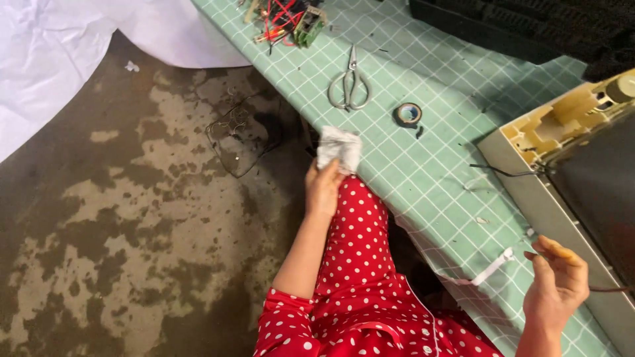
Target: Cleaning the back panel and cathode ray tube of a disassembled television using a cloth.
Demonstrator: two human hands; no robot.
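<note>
Fingers [329,173] of the left hand [324,188] clutch a crumpled white cloth [339,148] at the bench [423,178] edge, scissors [349,84] lying beyond it lengthwise, while the right hand [557,281] pinches a thin wire [608,289] beside the opened casing [529,192].

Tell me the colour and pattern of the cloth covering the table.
The table cloth is pale green with a grid of thin white lines; the head view shows it best.

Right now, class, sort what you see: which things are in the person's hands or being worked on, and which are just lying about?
In hand:
- crumpled white cloth, in left hand
- thin dark wire, at right hand
- opened grey appliance casing

Lying about:
- steel scissors
- dark tape roll
- green circuit board with red wires
- wire guard on floor
</note>
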